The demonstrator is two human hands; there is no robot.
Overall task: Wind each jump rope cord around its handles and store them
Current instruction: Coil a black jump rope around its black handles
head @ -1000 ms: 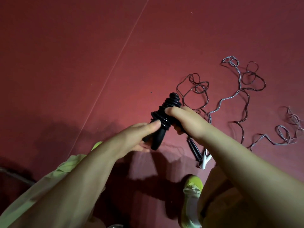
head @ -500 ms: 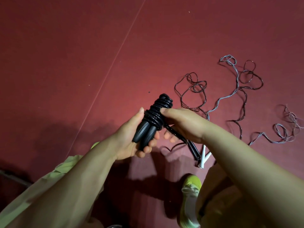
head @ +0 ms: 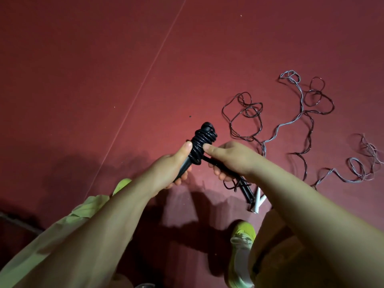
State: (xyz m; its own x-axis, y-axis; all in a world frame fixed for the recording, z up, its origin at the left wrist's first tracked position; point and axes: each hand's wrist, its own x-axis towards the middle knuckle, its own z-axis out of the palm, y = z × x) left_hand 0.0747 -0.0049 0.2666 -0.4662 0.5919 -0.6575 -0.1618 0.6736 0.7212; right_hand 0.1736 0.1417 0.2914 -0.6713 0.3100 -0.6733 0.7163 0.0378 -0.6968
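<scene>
From my feed I see both forearms bare right up to the frame's edge, with no sleeves, watch or rings on the left hand (head: 176, 163) or the right hand (head: 232, 157). Below the forearms, the legs wear loose pale yellow-green trousers (head: 68, 225), creased at the knee. Just right of that trouser leg sits a lime-green shoe (head: 242, 252) with a lighter, greyish-white lace area on top. A second lime-green shoe tip (head: 122, 185) peeks above the trouser knee.

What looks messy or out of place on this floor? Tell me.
Two unwound cords, a dark cord and a grey cord, sprawl in tangled loops on the red floor, right of the hands. The black jump rope is neatly wound.
</scene>
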